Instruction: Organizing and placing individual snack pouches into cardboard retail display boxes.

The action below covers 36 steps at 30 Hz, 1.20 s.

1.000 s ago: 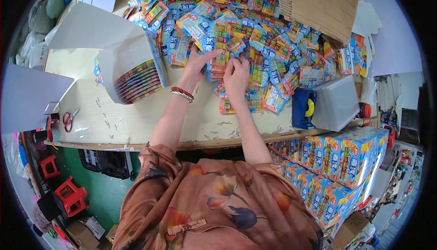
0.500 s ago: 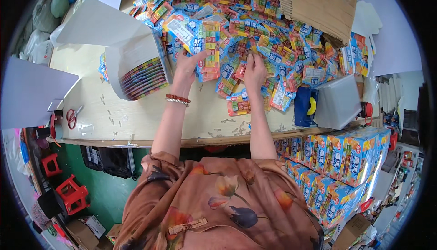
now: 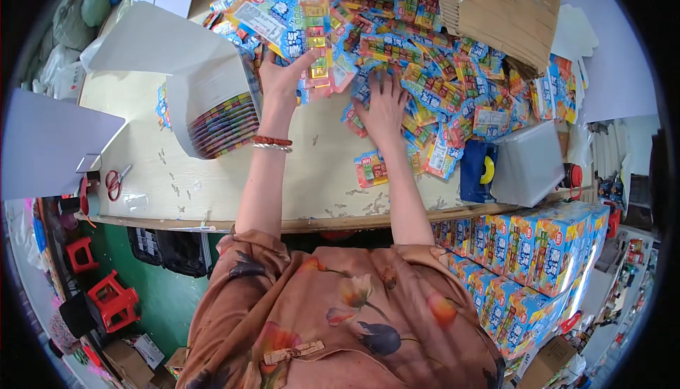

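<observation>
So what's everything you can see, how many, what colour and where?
Table: one, pale, middle
Packets: many, multicoloured, heaped on table's far side
Open box: one, white, left, packets inside
Large cardboard flap: one, brown, far right
Tape dispenser: one, blue, right
Scissors: one pair, red, left
Stools: two, red, lower left
Printed boxes: many, blue-orange, lower right
Clutter: too small to count, mixed, right edge
Shirt: one, brown flowered, bottom
Left hand: one, bare, holding packets
Right hand: one, bare, over packets
</observation>
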Each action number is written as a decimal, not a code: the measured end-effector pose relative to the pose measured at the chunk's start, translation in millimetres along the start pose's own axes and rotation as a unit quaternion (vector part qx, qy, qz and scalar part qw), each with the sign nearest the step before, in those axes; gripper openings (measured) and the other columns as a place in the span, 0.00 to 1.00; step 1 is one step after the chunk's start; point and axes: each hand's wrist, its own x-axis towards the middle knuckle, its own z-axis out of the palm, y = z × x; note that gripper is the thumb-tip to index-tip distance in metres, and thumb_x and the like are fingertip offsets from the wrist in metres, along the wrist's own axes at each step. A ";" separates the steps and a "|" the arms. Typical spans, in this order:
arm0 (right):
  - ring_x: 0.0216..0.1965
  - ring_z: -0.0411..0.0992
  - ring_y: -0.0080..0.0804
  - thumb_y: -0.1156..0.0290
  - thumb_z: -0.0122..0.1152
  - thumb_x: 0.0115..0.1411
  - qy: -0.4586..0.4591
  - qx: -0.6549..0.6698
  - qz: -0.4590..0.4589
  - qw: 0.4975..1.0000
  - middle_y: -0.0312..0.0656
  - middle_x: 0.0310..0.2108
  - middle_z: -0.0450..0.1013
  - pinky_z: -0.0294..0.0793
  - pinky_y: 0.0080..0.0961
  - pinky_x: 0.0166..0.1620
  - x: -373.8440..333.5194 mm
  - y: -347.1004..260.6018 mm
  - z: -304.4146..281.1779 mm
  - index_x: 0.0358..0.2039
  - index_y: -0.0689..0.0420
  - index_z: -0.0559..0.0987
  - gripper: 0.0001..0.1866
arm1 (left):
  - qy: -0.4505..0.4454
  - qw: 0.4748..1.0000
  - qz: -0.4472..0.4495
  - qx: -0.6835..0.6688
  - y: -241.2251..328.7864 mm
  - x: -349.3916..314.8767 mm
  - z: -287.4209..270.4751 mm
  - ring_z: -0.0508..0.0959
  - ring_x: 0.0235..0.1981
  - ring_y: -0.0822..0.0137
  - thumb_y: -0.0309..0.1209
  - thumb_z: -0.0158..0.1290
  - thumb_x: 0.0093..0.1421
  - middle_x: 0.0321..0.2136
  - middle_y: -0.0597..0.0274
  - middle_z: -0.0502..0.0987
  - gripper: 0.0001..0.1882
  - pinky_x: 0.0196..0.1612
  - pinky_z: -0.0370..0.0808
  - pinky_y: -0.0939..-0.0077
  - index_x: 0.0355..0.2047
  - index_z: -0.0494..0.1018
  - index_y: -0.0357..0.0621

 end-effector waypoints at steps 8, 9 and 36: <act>0.56 0.65 0.30 0.61 0.54 0.66 0.069 0.643 0.221 0.730 0.42 0.57 0.65 0.64 0.25 0.57 6.5 2.7 -62.2 0.60 0.60 0.65 0.26 | -0.169 0.976 -0.139 0.019 16.2 -62.0 -41.4 0.79 0.42 0.68 0.22 0.67 0.45 0.42 0.58 0.78 0.29 0.49 0.75 0.69 0.49 0.70 0.34; 0.56 0.65 0.30 0.61 0.54 0.66 0.066 0.642 0.224 0.731 0.42 0.57 0.65 0.64 0.25 0.57 0.7 -1.0 -71.8 0.60 0.60 0.65 0.26 | -0.186 0.968 -0.165 0.041 20.3 -69.6 -44.2 0.78 0.42 0.69 0.23 0.67 0.45 0.42 0.58 0.78 0.30 0.50 0.74 0.70 0.49 0.70 0.34; 0.41 0.76 0.34 0.80 0.60 0.54 -0.136 0.265 -0.007 0.955 0.46 0.43 0.76 0.73 0.22 0.46 -28.6 6.1 -61.3 0.51 0.58 0.76 0.21 | -0.302 0.822 0.028 0.483 -7.6 -126.7 -68.4 0.72 0.46 0.42 0.37 0.66 0.39 0.50 0.42 0.63 0.55 0.50 0.73 0.60 0.66 0.48 0.47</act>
